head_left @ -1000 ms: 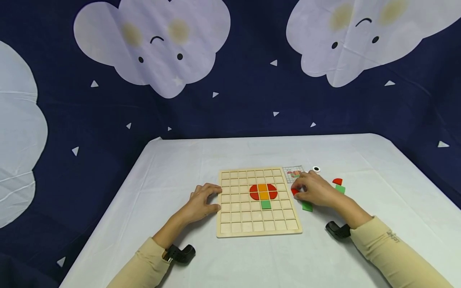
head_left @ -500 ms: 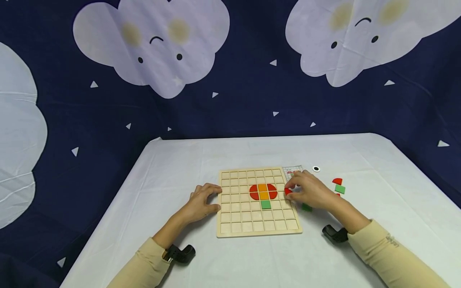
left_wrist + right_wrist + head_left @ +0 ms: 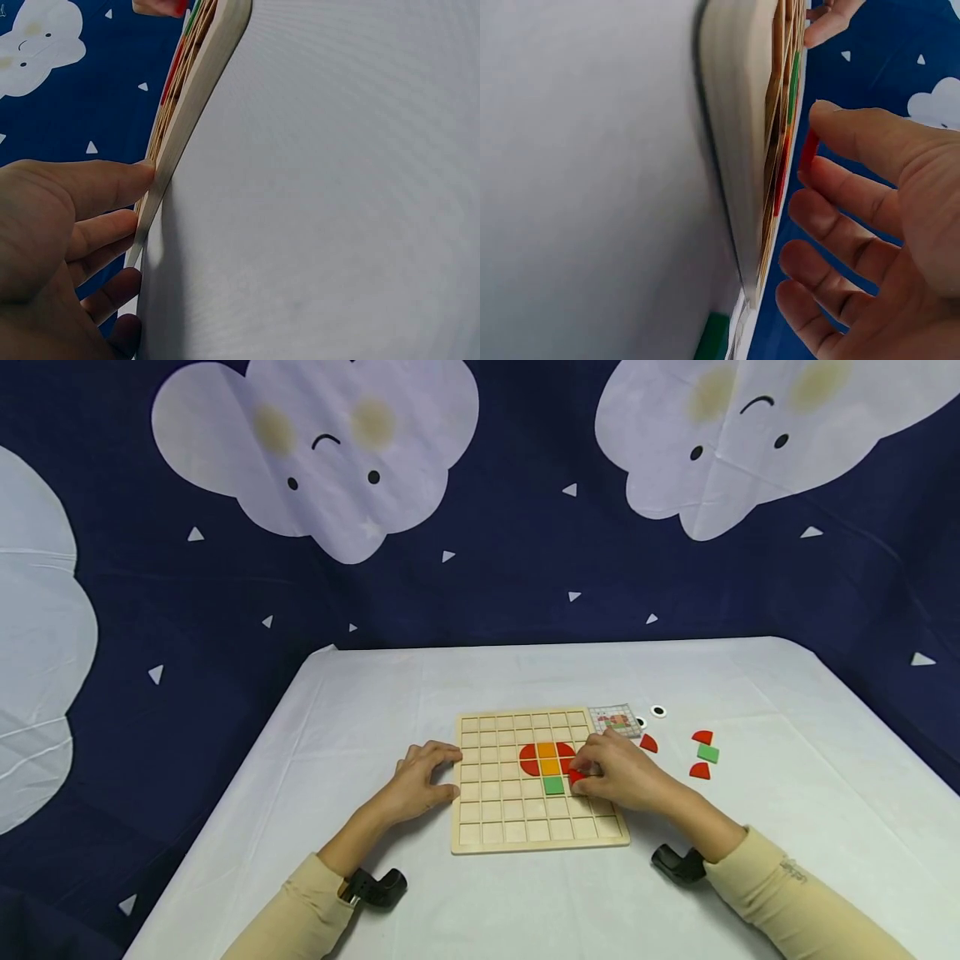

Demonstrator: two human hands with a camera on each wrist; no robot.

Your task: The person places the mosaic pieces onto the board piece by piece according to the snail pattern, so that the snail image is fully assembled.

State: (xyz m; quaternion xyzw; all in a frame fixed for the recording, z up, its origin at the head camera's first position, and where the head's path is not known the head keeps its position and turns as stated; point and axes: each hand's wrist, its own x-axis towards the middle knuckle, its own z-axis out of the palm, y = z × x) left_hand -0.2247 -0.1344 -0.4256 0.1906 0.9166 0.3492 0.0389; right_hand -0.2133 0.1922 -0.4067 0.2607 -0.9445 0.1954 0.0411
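A wooden grid board (image 3: 513,834) lies on the table. Red quarter-circle pieces (image 3: 529,767), orange squares (image 3: 549,767) and a green square (image 3: 553,786) sit in its cells. At the board's left edge rests my left hand (image 3: 418,783), thumb and fingertips touching the rim. Over the right part of the board, my right hand (image 3: 622,770) pinches a small red piece (image 3: 808,152) between thumb and index finger, just right of the green square. That piece is partly covered by the fingers, so its full outline is hidden; the right wrist view shows it standing off the board surface.
A printed pattern card (image 3: 615,720) lies against the board's upper right corner. Farther right are white discs with black dots (image 3: 658,712), loose red quarter-circles (image 3: 700,772) and a green piece (image 3: 708,753). Another green piece (image 3: 711,337) shows in the right wrist view.
My right hand has carried the red piece leftward from beside the board to over its cells, uncovering the card and a loose red quarter-circle. The left hand stays put.
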